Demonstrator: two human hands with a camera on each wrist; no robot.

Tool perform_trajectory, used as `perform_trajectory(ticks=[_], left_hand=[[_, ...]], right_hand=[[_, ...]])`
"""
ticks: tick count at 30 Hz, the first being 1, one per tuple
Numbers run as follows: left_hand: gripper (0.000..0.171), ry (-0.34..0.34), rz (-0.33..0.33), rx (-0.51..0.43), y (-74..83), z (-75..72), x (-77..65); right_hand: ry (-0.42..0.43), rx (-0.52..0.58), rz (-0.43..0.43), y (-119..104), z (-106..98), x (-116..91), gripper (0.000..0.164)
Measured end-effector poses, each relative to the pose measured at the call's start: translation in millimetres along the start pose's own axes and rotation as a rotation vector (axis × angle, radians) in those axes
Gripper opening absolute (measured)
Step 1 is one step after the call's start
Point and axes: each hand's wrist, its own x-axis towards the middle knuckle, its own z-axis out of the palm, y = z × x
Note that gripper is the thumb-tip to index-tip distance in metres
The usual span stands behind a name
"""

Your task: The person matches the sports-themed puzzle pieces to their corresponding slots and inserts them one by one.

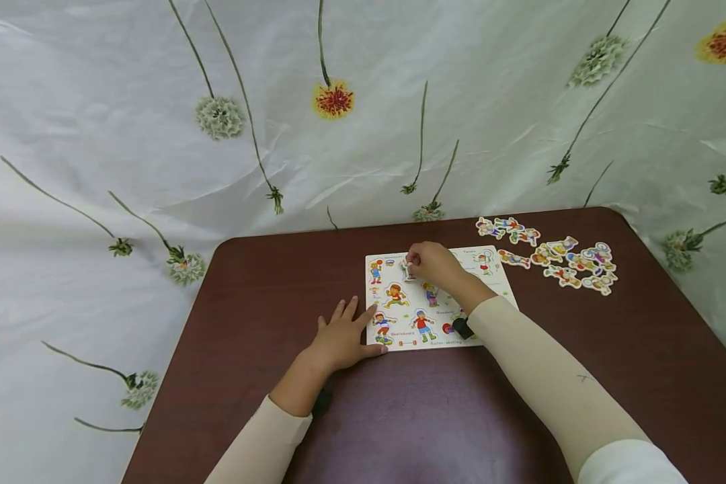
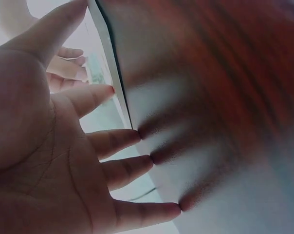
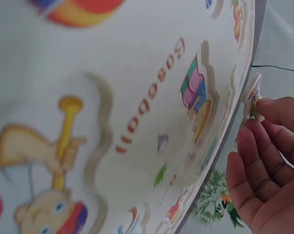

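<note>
A white puzzle board (image 1: 402, 321) printed with sporting figures lies on the table. My right hand (image 1: 433, 265) is over its upper left part, pinching a small figure-shaped puzzle piece (image 3: 252, 101) between thumb and fingertips. Fingers hide much of that piece, so its figure is unclear. Palm down at the board's lower left edge is my left hand (image 1: 337, 341), fingers spread; its thumb and index finger reach the board's edge. In the left wrist view the fingertips rest on the tabletop. A running-figure piece (image 1: 395, 295) sits in the board near the right hand.
Several loose puzzle pieces (image 1: 561, 246) lie in a cluster right of the board, some overlapping. The dark brown table (image 1: 284, 289) has rounded far corners. Behind it hangs a pale cloth (image 1: 387, 161) with a flower print.
</note>
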Motion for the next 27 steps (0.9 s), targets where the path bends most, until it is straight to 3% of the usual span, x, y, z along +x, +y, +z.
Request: perform_trajectory(ticks=[21,27], left_hand=[[0.087,-0.011,-0.032,-0.071,-0.8,0.8,2.1],[0.088,-0.004,-0.033,-0.069,0.4,1.4,2.5]], right_hand=[[-0.068,-0.057,0.028,1,16,17,0.005],[-0.069,-0.014,0.048,2,14,12,0.008]])
